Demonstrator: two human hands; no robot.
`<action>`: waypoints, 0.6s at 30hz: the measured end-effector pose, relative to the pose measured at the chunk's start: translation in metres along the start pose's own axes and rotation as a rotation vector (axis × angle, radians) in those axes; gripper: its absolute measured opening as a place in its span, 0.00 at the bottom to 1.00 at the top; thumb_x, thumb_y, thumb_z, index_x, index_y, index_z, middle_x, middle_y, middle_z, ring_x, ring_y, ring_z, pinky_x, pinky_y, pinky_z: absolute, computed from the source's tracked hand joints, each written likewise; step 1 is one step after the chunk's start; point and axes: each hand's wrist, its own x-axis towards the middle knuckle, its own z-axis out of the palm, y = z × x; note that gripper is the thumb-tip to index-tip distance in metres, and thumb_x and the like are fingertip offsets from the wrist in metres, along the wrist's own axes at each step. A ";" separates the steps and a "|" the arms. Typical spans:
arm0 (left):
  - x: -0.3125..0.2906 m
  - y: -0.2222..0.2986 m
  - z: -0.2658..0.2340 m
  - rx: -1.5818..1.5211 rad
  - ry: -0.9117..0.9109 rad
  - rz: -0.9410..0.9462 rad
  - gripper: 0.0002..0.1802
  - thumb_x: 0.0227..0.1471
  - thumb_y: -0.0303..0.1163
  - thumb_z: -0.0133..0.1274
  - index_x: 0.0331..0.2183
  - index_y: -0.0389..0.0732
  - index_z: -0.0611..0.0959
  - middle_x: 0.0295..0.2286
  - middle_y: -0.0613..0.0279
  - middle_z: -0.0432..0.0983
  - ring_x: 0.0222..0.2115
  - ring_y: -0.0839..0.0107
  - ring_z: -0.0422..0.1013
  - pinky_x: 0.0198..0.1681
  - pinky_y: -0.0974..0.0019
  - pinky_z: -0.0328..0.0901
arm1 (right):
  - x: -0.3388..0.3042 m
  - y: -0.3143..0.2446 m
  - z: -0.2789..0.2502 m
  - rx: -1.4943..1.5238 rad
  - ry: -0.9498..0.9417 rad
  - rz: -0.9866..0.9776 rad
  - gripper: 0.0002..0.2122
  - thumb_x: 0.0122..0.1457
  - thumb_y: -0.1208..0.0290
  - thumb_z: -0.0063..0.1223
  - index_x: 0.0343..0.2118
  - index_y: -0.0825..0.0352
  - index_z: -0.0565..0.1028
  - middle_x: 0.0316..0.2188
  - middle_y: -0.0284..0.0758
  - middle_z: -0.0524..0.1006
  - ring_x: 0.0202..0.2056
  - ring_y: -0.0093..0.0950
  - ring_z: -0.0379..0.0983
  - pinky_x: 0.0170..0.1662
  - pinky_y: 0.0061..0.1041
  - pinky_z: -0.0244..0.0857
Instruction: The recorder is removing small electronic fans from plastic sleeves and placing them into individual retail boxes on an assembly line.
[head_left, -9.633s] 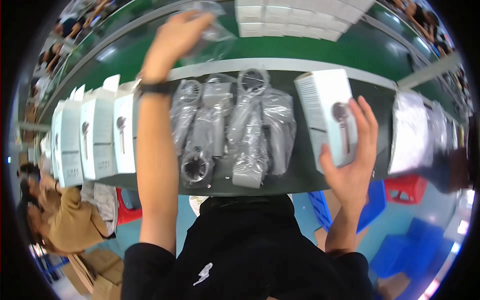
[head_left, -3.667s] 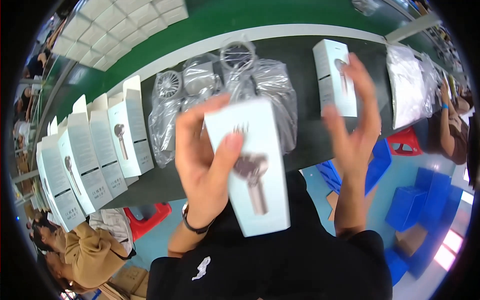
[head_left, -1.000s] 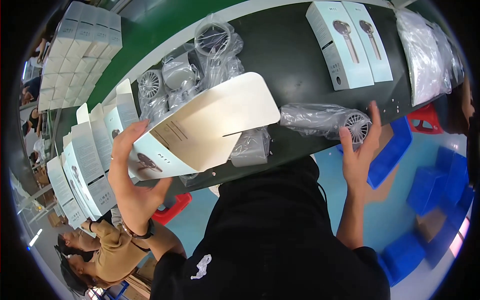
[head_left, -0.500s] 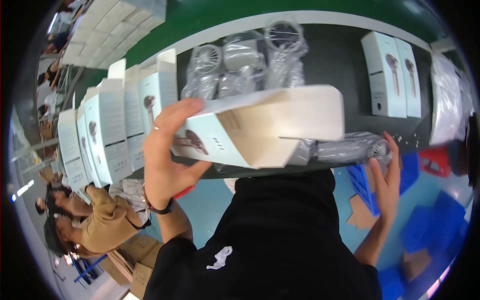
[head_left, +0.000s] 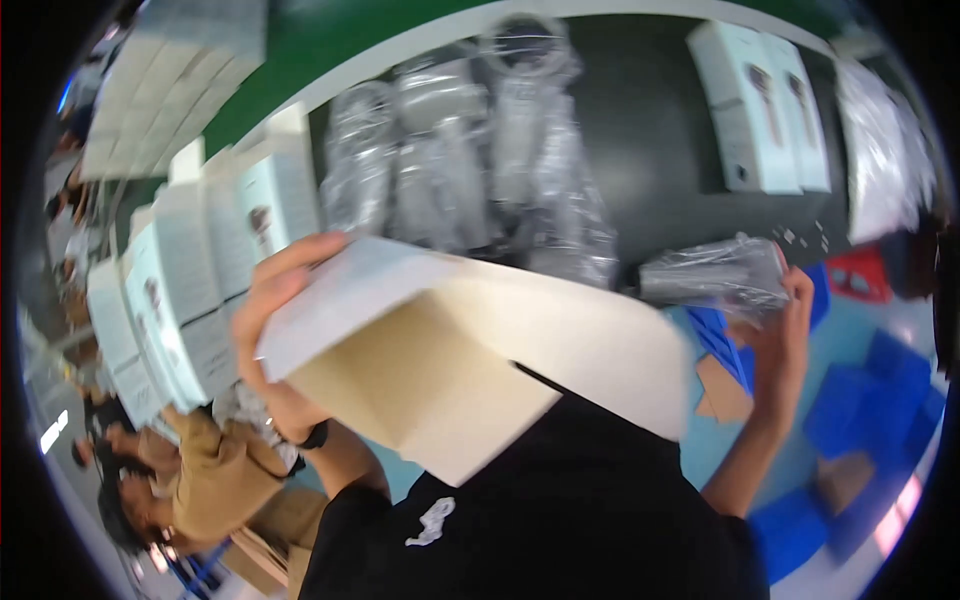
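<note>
My left hand grips an open white carton by its side, fingers over the edge. The carton is tilted, its opening toward me and to the right, showing a cream inside with nothing visible in it; long flaps stick out. At the table's near right, my right hand is closed on the end of a grey handheld fan in a clear plastic bag. Several more bagged grey fans lie side by side at the far middle of the table.
Several open white cartons stand at the left. Two closed cartons stand at the far right, beside a stack of plastic bags. Blue bins and a red stool are below right. Another person works at the left.
The carton has come nearer and turned so its opening faces me more. My right hand has drawn the bagged fan up off the table's near side. The view has shifted a little.
</note>
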 end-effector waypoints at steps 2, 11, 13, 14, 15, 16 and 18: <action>0.009 0.011 -0.001 0.288 -0.092 -0.101 0.40 0.33 0.33 0.70 0.50 0.37 0.71 0.44 0.35 0.72 0.45 0.47 0.71 0.49 0.52 0.65 | 0.004 0.008 0.007 -0.162 0.098 -0.037 0.11 0.63 0.64 0.46 0.46 0.60 0.63 0.58 0.39 0.62 0.47 0.28 0.67 0.40 0.26 0.70; 0.031 0.013 0.014 0.503 -0.211 -0.039 0.37 0.26 0.21 0.62 0.47 0.37 0.77 0.45 0.50 0.75 0.46 0.53 0.71 0.50 0.59 0.64 | 0.002 -0.064 0.019 -0.120 0.065 -0.848 0.33 0.56 0.74 0.52 0.64 0.68 0.52 0.63 0.48 0.56 0.64 0.40 0.52 0.64 0.41 0.48; 0.025 0.020 0.005 0.509 -0.198 -0.073 0.39 0.26 0.19 0.61 0.49 0.38 0.77 0.46 0.51 0.75 0.47 0.52 0.71 0.50 0.58 0.65 | 0.008 -0.064 -0.031 -0.069 -0.008 -0.808 0.34 0.55 0.71 0.53 0.64 0.69 0.52 0.62 0.48 0.57 0.63 0.39 0.53 0.63 0.40 0.50; 0.022 0.021 0.003 0.511 -0.193 -0.076 0.39 0.26 0.19 0.61 0.49 0.38 0.76 0.46 0.52 0.75 0.47 0.53 0.71 0.50 0.58 0.65 | 0.009 -0.066 -0.029 -0.054 -0.032 -0.789 0.34 0.55 0.70 0.53 0.64 0.70 0.52 0.62 0.48 0.57 0.62 0.39 0.54 0.63 0.40 0.50; 0.022 0.023 0.002 0.523 -0.169 -0.076 0.39 0.26 0.19 0.61 0.49 0.38 0.76 0.46 0.52 0.75 0.47 0.53 0.71 0.50 0.58 0.65 | 0.021 -0.074 -0.024 -0.047 -0.052 -0.774 0.35 0.55 0.68 0.54 0.63 0.70 0.52 0.62 0.48 0.58 0.62 0.39 0.55 0.63 0.40 0.51; 0.021 0.024 0.001 0.527 -0.177 -0.090 0.40 0.26 0.19 0.60 0.50 0.38 0.76 0.47 0.52 0.75 0.47 0.52 0.71 0.49 0.58 0.65 | 0.068 -0.083 0.072 -0.045 -0.069 -0.759 0.35 0.55 0.67 0.54 0.63 0.70 0.52 0.62 0.48 0.58 0.62 0.39 0.55 0.62 0.40 0.52; 0.024 0.026 0.004 0.540 -0.180 -0.102 0.41 0.26 0.19 0.60 0.51 0.39 0.76 0.47 0.52 0.74 0.47 0.52 0.71 0.49 0.58 0.65 | 0.027 -0.089 0.086 -0.034 -0.088 -0.721 0.36 0.55 0.64 0.55 0.63 0.71 0.52 0.61 0.48 0.58 0.61 0.38 0.57 0.62 0.39 0.54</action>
